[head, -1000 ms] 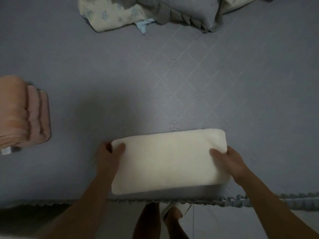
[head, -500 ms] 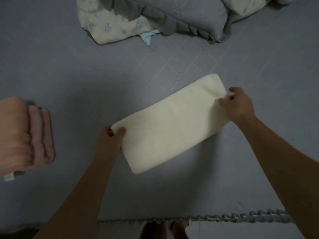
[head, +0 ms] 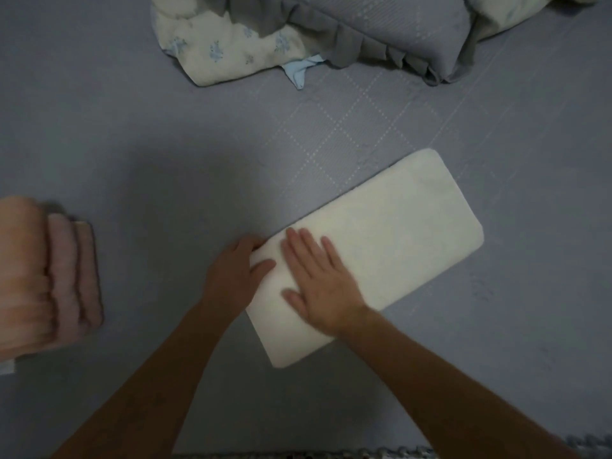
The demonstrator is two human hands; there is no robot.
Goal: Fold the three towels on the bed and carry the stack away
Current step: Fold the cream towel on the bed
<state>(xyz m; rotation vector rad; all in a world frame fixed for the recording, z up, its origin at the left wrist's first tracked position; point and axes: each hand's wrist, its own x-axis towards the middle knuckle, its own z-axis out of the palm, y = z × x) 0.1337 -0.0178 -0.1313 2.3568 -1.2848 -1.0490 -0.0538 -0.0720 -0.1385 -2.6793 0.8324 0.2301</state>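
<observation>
Cream towel (head: 381, 246) lies folded into long slab, diagonal on grey bedspread (head: 165, 134), near front edge. Left hand (head: 231, 276) pinches near-left end, thumb on top, fingers seemingly tucked under (hidden, dim light). Right hand (head: 319, 279) spread flat, pressing top just beside it. Pink folded towels (head: 49, 276) well apart at left. Judgement: soft, light, thick, floppy; layers slide apart; take hold at short ends, under fold.

folded towel (head: 381, 246) mid-bed (head: 132, 127) | towel stack (head: 43, 276) far left | pillow (head: 381, 31) behind
</observation>
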